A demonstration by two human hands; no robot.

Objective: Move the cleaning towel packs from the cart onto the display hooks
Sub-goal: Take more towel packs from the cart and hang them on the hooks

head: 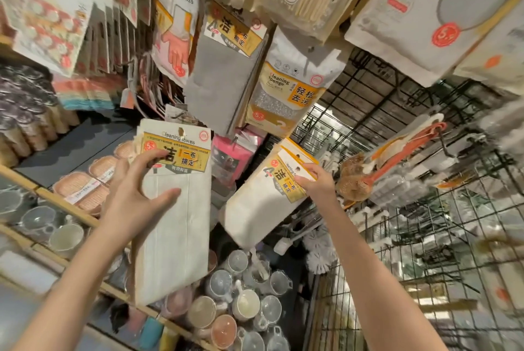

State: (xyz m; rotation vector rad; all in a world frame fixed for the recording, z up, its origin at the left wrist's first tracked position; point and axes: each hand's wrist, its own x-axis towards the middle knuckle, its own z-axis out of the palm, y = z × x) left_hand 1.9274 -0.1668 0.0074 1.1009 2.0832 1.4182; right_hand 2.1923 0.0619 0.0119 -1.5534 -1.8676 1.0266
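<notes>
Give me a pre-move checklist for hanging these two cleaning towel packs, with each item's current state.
1. Left hand holds its towel pack: ok, fingers spread on the front, thumb near the header.
2. Right hand grips the second towel pack: ok, pinched at the header card.
3. Hang hole free on the left pack: ok, visible above the label.
4. Hang hole free on the right pack: ok, visible just beside the fingers.
5. Target hook located: cannot tell, no bare hook tip is clear among the hanging goods.
6. Right pack level: not ok, it hangs tilted.
</notes>
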